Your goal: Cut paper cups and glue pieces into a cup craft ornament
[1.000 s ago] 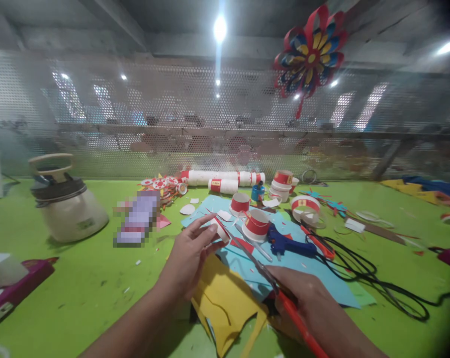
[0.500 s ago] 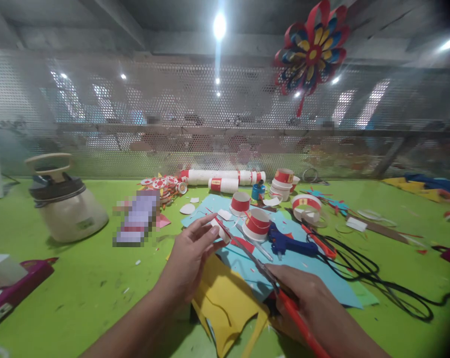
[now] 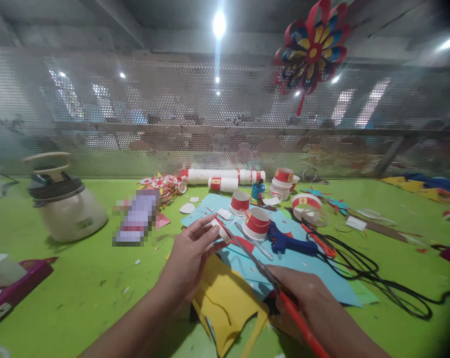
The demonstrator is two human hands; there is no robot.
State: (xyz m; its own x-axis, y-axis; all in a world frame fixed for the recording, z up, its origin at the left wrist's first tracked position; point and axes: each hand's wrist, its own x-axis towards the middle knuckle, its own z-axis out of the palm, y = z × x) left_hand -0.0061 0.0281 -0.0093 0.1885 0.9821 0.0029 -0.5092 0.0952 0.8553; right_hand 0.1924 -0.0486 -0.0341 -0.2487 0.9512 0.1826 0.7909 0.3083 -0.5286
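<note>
L. hand [image 3: 189, 253], thumb & fingers nearly closed, pinches a red-and-white paper piece [image 3: 222, 231] just beyond yellow paper [image 3: 226, 293]. Piece lies far-left of R. hand [image 3: 303, 293], L. hand nearer. R. hand is curled round red-handled scissors [image 3: 264, 271], long axis near-right to far-left, blade tips at piece's R. side; exact blade gap & contact n/c (not clear).
</note>
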